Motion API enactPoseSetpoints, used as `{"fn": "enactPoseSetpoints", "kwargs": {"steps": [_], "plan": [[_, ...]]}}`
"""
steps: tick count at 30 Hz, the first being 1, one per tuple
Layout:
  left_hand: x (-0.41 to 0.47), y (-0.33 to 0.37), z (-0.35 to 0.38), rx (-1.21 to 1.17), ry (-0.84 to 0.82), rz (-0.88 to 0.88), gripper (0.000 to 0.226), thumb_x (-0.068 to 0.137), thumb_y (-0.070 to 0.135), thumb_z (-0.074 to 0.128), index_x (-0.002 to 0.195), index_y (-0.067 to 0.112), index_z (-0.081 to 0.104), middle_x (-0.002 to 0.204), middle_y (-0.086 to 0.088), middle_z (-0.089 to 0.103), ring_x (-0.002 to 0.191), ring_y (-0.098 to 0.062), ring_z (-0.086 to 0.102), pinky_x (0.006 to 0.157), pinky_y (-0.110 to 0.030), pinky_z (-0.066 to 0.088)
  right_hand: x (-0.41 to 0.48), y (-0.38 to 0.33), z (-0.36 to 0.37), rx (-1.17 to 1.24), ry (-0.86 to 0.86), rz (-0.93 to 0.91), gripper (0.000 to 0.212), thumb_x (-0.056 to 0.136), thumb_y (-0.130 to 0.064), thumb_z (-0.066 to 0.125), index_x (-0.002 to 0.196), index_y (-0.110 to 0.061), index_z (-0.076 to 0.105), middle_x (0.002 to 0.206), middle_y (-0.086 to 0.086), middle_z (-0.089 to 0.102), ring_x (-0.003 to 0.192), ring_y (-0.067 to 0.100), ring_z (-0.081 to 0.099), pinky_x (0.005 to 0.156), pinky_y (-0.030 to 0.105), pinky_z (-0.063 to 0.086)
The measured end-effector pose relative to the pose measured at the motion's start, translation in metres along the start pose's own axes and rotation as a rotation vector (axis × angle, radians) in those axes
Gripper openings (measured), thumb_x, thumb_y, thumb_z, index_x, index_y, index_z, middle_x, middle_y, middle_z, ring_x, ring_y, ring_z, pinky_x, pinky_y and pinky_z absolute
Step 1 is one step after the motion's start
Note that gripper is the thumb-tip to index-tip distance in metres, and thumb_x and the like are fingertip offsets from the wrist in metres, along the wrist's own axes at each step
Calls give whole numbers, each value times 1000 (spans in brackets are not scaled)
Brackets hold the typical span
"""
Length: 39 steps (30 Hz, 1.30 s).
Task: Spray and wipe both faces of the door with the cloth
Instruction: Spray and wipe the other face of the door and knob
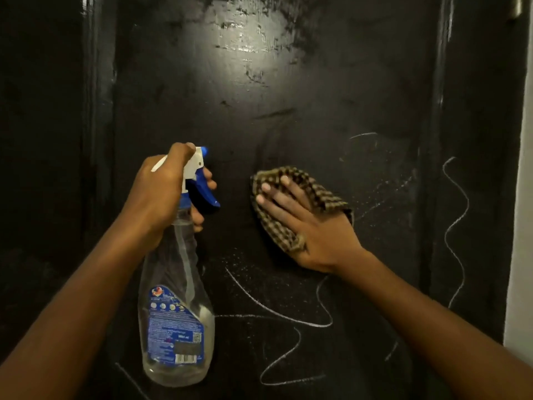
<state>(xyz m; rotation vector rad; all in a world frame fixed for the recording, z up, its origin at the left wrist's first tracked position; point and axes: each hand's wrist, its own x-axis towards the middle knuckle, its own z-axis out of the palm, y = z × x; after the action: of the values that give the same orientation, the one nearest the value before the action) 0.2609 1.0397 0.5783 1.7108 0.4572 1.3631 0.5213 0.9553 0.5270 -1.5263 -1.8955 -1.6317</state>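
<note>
One black door fills the view, its face marked with several white chalk scribbles low and to the right. Two hands work in front of it. The left hand grips the neck of one clear spray bottle, fingers curled round the blue trigger, its white-and-blue nozzle pointing toward the door. The right hand lies flat with fingers straight and slightly spread, pressing one brown checked cloth against the door's middle panel. A pale wall strip shows at the right edge.
</note>
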Motion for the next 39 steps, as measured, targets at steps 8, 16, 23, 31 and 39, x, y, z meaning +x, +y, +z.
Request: {"fn": "enactPoseSetpoints", "kwargs": {"steps": [8, 16, 23, 31, 39], "plan": [[-17, 15, 86, -103, -146, -48, 55, 99, 47, 40, 94, 1, 68, 89, -19, 74, 39, -23, 53, 42, -30, 47, -74, 44, -16, 738, 552, 594, 61, 92, -35, 42, 153, -32, 38, 157, -25, 33, 150, 15, 29, 123, 28, 21], [-33, 42, 164, 53, -306, -63, 60, 100, 49, 39, 101, -5, 66, 89, -22, 72, 44, -23, 52, 44, -28, 45, -42, 99, -66, 1309, 1128, 1202, 47, 96, -40, 45, 129, -9, 56, 118, 3, 63, 104, 3, 60, 91, 19, 49], [-50, 44, 153, -22, -19, -34, 48, 101, 46, 40, 91, 8, 67, 84, -11, 72, 63, -33, 59, 47, -30, 48, 26, 144, -60, 182, 229, 449, 74, 94, -55, 26, 162, -29, 15, 169, -3, 6, 155, 17, 8, 122, 46, 24], [-59, 39, 148, 16, 8, -8, 50, 101, 47, 38, 96, 7, 68, 88, -11, 74, 62, -31, 59, 51, -33, 49, -96, 89, -7, 29, 18, -137, 67, 98, -50, 40, 159, -27, 26, 167, -4, 20, 156, 19, 10, 123, 41, 14], [-50, 41, 134, 18, -2, 16, 51, 101, 47, 37, 96, 7, 67, 87, -10, 74, 49, -24, 56, 45, -31, 49, -38, 170, -59, 37, 115, 408, 73, 93, -47, 29, 162, -29, 14, 169, -7, 10, 156, 19, 2, 118, 53, 27]]}}
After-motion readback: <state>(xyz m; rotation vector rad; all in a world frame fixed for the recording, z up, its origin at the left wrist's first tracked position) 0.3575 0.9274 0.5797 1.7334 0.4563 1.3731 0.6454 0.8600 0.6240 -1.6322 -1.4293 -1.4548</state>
